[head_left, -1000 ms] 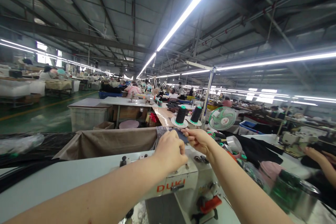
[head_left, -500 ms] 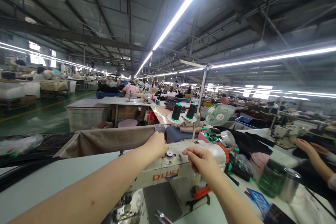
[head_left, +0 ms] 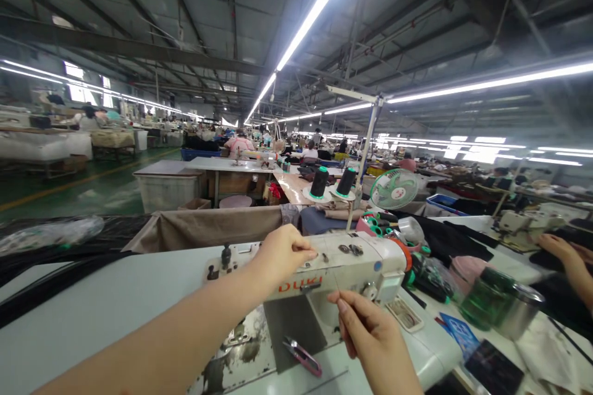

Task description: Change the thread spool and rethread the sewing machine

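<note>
While both forearms reach in from the bottom of the frame, the right hand [head_left: 370, 336] sits lowest, at lower centre right, fingers curled together with the thumb tip raised toward the underside of the sewing machine [head_left: 324, 265]; whether it pinches thread cannot be told. Small snips [head_left: 302, 356] with a pink handle lie on the machine bed just left of that hand, apart from it. Left hand [head_left: 282, 253] rests at centre frame on the machine's top face, fingers bent and pressed to the casing beside the thread guides; nothing visibly held. A green jar [head_left: 479, 302] and a steel cup [head_left: 521, 311] stand side by side at lower right. Beyond the machine, a tan cloth bin [head_left: 204, 228] runs along the table's far edge, and two black thread cones [head_left: 332, 182] stand upright on their stand at centre, a small green fan [head_left: 393, 190] just right of them. Another person's hand [head_left: 563, 253] works at the right edge.
</note>
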`<state>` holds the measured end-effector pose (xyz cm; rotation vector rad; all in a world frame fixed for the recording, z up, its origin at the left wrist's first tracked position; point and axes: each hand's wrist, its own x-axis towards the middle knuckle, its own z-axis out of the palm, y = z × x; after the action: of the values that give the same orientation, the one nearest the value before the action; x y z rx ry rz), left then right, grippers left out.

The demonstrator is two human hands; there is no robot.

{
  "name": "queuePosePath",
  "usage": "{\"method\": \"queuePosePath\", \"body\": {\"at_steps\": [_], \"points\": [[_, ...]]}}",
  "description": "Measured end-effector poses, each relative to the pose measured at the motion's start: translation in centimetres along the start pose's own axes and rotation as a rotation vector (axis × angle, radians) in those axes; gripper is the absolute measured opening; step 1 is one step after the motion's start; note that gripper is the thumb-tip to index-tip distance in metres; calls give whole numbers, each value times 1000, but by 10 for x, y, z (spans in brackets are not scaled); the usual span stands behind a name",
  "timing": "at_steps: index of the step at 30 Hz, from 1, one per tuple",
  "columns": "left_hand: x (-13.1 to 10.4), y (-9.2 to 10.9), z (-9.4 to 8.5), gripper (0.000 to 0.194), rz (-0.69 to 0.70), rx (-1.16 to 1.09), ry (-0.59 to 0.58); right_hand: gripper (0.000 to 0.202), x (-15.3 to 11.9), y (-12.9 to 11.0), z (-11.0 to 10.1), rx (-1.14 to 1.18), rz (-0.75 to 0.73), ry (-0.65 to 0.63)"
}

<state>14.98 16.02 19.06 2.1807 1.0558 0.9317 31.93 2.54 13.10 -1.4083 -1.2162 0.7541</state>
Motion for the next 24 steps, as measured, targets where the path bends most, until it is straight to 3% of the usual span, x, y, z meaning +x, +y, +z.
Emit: {"method": "queuePosePath", "body": {"at_steps": [4, 8, 11, 18, 24], "points": [[-57, -6, 0, 19, -2, -405, 4, 58, -25, -1, 9, 9, 5, 0], [-105, -27, 13, 30, -234, -671, -13, 49, -50, -9, 22, 33, 53, 58], [-133, -44, 24, 36, -348, -817, -3, 48, -61, -10, 29, 46, 107, 33], [-166, -66, 27, 41, -406, -847, -55, 61, -63, -1, 42, 92, 201, -181], [-182, -83, 32, 49, -477, -826, -267, 53, -57, 1, 52, 225, 242, -223]]}}
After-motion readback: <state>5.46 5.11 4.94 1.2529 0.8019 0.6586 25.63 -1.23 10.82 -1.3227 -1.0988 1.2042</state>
